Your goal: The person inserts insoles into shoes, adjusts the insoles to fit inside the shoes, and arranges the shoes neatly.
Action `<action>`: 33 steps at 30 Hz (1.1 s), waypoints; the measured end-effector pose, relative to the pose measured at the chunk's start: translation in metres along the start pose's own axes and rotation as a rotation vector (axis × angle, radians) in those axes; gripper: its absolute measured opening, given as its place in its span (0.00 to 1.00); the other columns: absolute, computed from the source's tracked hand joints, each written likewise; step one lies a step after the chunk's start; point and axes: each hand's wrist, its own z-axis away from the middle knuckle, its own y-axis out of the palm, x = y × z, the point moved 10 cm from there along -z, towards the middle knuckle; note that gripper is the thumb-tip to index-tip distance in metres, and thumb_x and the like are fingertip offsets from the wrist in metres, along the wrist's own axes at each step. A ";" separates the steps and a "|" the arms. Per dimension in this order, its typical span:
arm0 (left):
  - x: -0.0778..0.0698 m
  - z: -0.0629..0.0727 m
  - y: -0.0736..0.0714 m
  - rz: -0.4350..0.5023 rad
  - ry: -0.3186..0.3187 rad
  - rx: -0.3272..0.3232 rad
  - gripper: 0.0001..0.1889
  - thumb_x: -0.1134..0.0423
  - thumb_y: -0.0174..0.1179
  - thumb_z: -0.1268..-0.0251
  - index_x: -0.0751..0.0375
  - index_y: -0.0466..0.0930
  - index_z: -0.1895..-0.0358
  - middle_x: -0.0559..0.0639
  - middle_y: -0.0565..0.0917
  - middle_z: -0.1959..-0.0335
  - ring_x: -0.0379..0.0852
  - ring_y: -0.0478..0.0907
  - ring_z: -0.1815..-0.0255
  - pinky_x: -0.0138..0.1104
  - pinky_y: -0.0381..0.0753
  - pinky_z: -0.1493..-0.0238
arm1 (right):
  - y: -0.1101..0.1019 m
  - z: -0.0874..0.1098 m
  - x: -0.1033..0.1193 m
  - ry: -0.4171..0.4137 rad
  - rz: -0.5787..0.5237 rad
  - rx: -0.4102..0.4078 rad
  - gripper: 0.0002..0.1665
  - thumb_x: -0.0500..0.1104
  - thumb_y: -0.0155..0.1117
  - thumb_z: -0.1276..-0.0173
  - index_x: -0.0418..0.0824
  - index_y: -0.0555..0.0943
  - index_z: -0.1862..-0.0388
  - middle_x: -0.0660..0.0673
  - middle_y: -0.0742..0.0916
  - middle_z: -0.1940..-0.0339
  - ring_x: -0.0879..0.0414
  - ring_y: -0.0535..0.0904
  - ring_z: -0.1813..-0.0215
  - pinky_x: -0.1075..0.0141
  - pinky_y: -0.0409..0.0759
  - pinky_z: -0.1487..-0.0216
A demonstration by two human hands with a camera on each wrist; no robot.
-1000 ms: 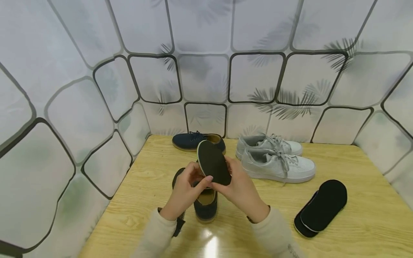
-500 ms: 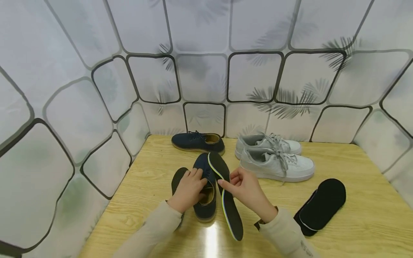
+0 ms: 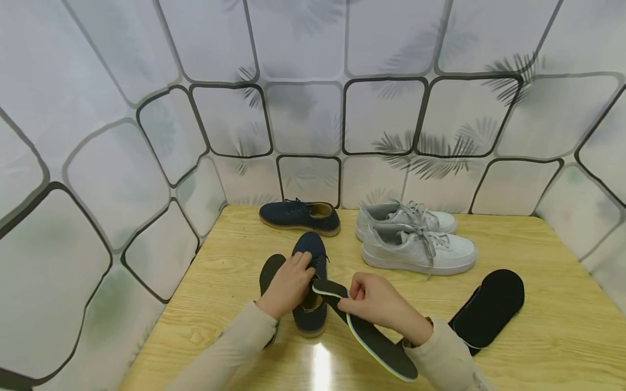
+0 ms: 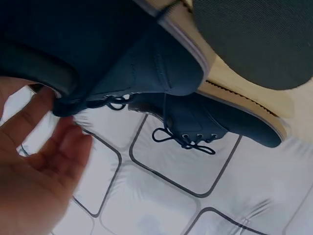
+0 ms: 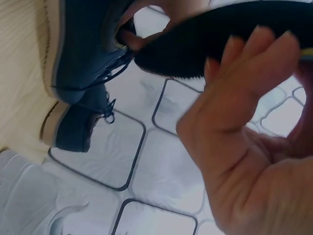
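A navy lace-up shoe (image 3: 310, 245) stands toe-away on the table, in the middle of the head view. My left hand (image 3: 289, 285) grips it at the tongue and opening; in the left wrist view the fingertips (image 4: 46, 98) reach the collar's edge. Beside it, my right hand (image 3: 383, 304) pinches a black insole (image 3: 381, 342) with a pale, yellowish edge. The insole slants above the table, its front end close to the shoe's opening. The right wrist view shows curled fingers on the insole (image 5: 181, 46). Part of the shoe's opening is hidden behind the left hand.
Another dark insole (image 3: 270, 270) lies left of the shoe, partly under the left arm. The second navy shoe (image 3: 286, 213) stands at the back. White sneakers (image 3: 420, 250) stand at the back right, and stacked black insoles (image 3: 494, 309) lie on the right. Patterned fabric walls enclose the table.
The left hand has let go of the insole and moved onto the navy shoe. The right hand has drawn the insole right and tilted it, turning its front end toward the shoe's opening.
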 end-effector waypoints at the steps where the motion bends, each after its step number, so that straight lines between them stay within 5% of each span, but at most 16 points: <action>1: -0.001 0.000 -0.001 0.018 0.023 -0.004 0.04 0.67 0.69 0.47 0.58 0.82 0.71 0.52 0.70 0.61 0.47 0.63 0.64 0.36 0.71 0.61 | 0.004 -0.001 0.003 -0.021 0.019 0.031 0.14 0.46 0.68 0.48 0.42 0.72 0.80 0.53 0.72 0.86 0.60 0.67 0.82 0.68 0.66 0.79; 6: -0.004 -0.002 0.000 0.046 0.134 0.000 0.04 0.69 0.67 0.48 0.58 0.84 0.69 0.53 0.75 0.51 0.48 0.71 0.52 0.37 0.72 0.45 | 0.022 -0.009 0.015 -0.103 0.112 0.110 0.14 0.46 0.67 0.49 0.44 0.71 0.82 0.55 0.73 0.86 0.62 0.66 0.82 0.69 0.64 0.78; 10: -0.006 -0.003 0.005 0.079 0.211 0.053 0.07 0.67 0.67 0.45 0.57 0.85 0.61 0.54 0.77 0.45 0.49 0.74 0.43 0.38 0.72 0.41 | 0.031 -0.016 0.019 -0.076 0.162 0.117 0.15 0.45 0.67 0.49 0.43 0.70 0.83 0.54 0.72 0.86 0.60 0.65 0.82 0.69 0.62 0.79; 17: -0.002 -0.006 0.003 0.156 0.232 0.070 0.04 0.64 0.63 0.39 0.50 0.81 0.63 0.48 0.74 0.63 0.43 0.68 0.68 0.33 0.72 0.64 | 0.037 -0.025 0.022 -0.018 0.230 0.099 0.16 0.45 0.67 0.47 0.42 0.70 0.82 0.51 0.71 0.86 0.57 0.65 0.82 0.67 0.60 0.79; 26: 0.004 -0.008 0.008 0.232 0.240 0.101 0.04 0.64 0.61 0.35 0.49 0.80 0.61 0.45 0.74 0.70 0.40 0.66 0.76 0.32 0.69 0.72 | 0.047 -0.037 0.026 -0.007 0.295 0.056 0.16 0.42 0.67 0.44 0.41 0.70 0.84 0.48 0.71 0.85 0.55 0.65 0.83 0.65 0.61 0.80; 33: 0.013 -0.007 0.009 0.360 0.220 0.142 0.06 0.67 0.61 0.36 0.51 0.82 0.60 0.46 0.79 0.63 0.40 0.75 0.70 0.31 0.76 0.67 | 0.057 -0.047 0.042 -0.101 0.335 0.001 0.24 0.37 0.66 0.45 0.45 0.62 0.91 0.52 0.63 0.90 0.58 0.59 0.86 0.69 0.56 0.82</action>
